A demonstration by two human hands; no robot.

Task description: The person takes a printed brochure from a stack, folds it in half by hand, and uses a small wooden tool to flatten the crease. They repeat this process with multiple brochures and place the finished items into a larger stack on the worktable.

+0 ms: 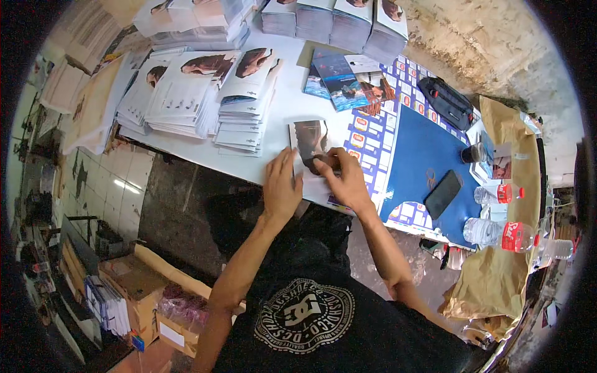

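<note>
A single printed leaflet (pixel 309 149) at the near edge of the white table (pixel 283 99) is pressed flat under the left hand (pixel 281 186) and pinched by the right hand (pixel 346 179), while, judging by the fanned stacks (pixel 205 93) and bundled piles (pixel 336 22) beyond, much sorting seems done.

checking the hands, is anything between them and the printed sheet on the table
Nothing visible. The left hand lies flat on the sheet's near edge and the right hand presses on its lower right part; both touch it directly.

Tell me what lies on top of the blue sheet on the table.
On the blue sheet lie a black phone, a tiny orange loop and, at its far corner, a dark cup. Whatever is beneath them is covered.
</note>
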